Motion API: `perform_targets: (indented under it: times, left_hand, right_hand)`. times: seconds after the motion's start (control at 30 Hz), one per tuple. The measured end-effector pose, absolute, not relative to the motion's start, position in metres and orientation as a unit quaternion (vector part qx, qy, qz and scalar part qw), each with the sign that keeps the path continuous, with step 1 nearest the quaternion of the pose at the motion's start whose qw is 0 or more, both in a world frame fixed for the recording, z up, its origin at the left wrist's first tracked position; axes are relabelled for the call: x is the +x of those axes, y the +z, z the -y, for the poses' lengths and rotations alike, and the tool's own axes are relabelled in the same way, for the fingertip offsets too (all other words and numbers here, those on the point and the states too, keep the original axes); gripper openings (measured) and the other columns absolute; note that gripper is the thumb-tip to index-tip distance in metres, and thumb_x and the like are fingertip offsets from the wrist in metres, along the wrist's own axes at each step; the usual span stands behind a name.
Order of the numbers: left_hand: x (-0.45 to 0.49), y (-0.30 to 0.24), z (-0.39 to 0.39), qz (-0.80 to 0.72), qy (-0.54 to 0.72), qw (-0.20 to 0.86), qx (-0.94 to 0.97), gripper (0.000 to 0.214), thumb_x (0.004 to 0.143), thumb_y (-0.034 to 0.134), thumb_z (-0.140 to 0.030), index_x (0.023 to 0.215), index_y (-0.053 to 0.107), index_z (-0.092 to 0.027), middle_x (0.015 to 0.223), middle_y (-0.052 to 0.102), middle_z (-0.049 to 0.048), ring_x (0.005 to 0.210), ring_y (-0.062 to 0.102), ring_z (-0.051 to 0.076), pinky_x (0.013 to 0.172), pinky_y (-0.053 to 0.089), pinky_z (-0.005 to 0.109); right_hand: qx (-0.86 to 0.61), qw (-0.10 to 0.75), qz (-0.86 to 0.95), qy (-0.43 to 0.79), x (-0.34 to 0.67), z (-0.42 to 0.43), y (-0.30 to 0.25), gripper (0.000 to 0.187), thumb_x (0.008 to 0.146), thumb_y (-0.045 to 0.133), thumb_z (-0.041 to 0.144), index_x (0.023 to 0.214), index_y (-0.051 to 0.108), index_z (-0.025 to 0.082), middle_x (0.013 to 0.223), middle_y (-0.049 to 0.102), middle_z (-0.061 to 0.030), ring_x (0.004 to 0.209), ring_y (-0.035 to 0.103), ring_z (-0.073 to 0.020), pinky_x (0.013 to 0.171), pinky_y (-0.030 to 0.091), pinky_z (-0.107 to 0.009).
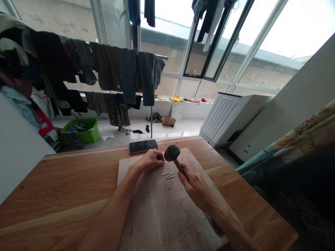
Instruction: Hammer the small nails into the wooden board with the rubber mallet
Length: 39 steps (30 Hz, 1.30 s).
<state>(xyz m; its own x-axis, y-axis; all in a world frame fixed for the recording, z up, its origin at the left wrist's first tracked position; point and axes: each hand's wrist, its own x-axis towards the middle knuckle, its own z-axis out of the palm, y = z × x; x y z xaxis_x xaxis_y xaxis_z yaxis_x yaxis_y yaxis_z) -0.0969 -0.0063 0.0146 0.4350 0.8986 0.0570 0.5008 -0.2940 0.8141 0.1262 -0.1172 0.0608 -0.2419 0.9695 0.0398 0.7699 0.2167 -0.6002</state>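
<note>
Two hands are busy over the board (154,219): the left hand's (149,160) fingertips are pinched narrow on its far half, anything gripped too small to tell, and a hammer (172,153) is held above it by the right hand (193,182). Early days, it seems: roughly four loose nails (170,177) are seen lying undriven on the board. Beyond its far edge, a phone (143,146) is seen.

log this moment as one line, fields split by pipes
left grip: at board, contents unclear | right grip: holds hammer | loose nails: on board | phone: beyond board
</note>
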Motion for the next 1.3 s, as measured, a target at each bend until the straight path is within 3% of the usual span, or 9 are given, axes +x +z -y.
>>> perform_targets:
  times: [0.07,0.23,0.37,0.5,0.63,0.83,1.1,1.2,1.3]
  left_hand:
    - [-0.097,0.012,0.005,-0.457,0.262,0.376,0.762,0.011,0.069,0.065,-0.022,0.075,0.071,-0.014,0.065,0.057,-0.0032,0.063,0.053,0.013,0.058,0.036,0.024]
    - [-0.097,0.009,0.003,-0.450,0.254,0.371,0.772,0.011,0.069,0.065,-0.021,0.077,0.068,-0.015,0.070,0.058,-0.0029,0.068,0.054,0.015,0.062,0.038,0.024]
    - [-0.100,0.023,0.007,-0.477,0.253,0.334,0.773,0.025,0.066,0.074,-0.030,0.086,0.066,-0.017,0.084,0.062,0.0005,0.078,0.056,0.018,0.067,0.041,0.025]
    - [-0.102,0.048,0.020,-0.497,0.124,0.333,0.791,0.027,0.067,0.077,-0.039,0.080,0.065,-0.018,0.081,0.065,0.0008,0.074,0.059,0.018,0.061,0.041,0.026]
    - [-0.090,0.067,0.034,-0.498,0.009,0.305,0.812,0.020,0.067,0.075,-0.035,0.074,0.068,-0.018,0.071,0.066,0.0005,0.067,0.060,0.018,0.054,0.038,0.027]
    - [-0.067,0.074,0.046,-0.508,-0.041,0.228,0.829,0.013,0.067,0.076,-0.029,0.071,0.069,-0.018,0.071,0.066,0.0029,0.067,0.062,0.021,0.057,0.039,0.029]
    - [-0.091,0.084,0.042,-0.570,-0.006,0.209,0.794,0.010,0.070,0.073,-0.025,0.077,0.071,-0.018,0.078,0.072,0.0052,0.070,0.065,0.020,0.057,0.040,0.027]
    - [-0.105,0.086,0.037,-0.593,0.013,0.212,0.776,0.015,0.075,0.070,-0.021,0.089,0.074,-0.020,0.088,0.075,0.0047,0.072,0.067,0.018,0.058,0.040,0.026]
    - [-0.111,0.083,0.034,-0.601,0.024,0.220,0.768,0.012,0.077,0.070,-0.021,0.087,0.075,-0.022,0.091,0.076,0.0038,0.074,0.067,0.017,0.058,0.040,0.025]
  right_hand:
    - [-0.581,0.187,0.759,0.226,0.122,0.117,0.058,0.039,0.102,0.040,0.039,0.129,0.061,0.020,0.086,0.074,-0.0075,0.084,0.068,-0.0265,0.069,0.040,-0.031]
    - [-0.580,0.191,0.751,0.253,0.118,0.117,0.057,0.041,0.103,0.036,0.038,0.132,0.059,0.020,0.083,0.075,-0.0077,0.080,0.070,-0.0264,0.068,0.040,-0.031]
    - [-0.588,0.181,0.747,0.252,0.127,0.120,0.060,0.040,0.102,0.038,0.040,0.129,0.062,0.021,0.085,0.076,-0.0072,0.084,0.071,-0.0266,0.070,0.043,-0.031]
    - [-0.618,0.177,0.724,0.250,0.147,0.130,0.057,0.043,0.100,0.042,0.043,0.132,0.063,0.022,0.084,0.076,-0.0052,0.081,0.072,-0.0253,0.069,0.047,-0.030]
    - [-0.623,0.180,0.718,0.252,0.162,0.139,0.042,0.047,0.099,0.042,0.043,0.133,0.063,0.020,0.102,0.078,-0.0100,0.101,0.072,-0.0280,0.082,0.051,-0.033]
    - [-0.659,0.145,0.697,0.240,0.162,0.142,0.023,0.058,0.101,0.035,0.042,0.148,0.051,0.012,0.123,0.073,-0.0178,0.119,0.066,-0.0316,0.098,0.048,-0.039]
    - [-0.656,0.147,0.706,0.224,0.163,0.143,0.025,0.052,0.101,0.037,0.039,0.145,0.055,0.019,0.126,0.073,-0.0142,0.118,0.067,-0.0298,0.093,0.050,-0.034]
    - [-0.657,0.147,0.707,0.217,0.164,0.143,0.024,0.054,0.101,0.037,0.040,0.146,0.054,0.016,0.125,0.073,-0.0157,0.118,0.067,-0.0310,0.093,0.050,-0.036]
    - [-0.654,0.146,0.706,0.228,0.163,0.143,0.024,0.054,0.102,0.035,0.039,0.146,0.053,0.015,0.126,0.072,-0.0163,0.118,0.067,-0.0314,0.093,0.049,-0.037]
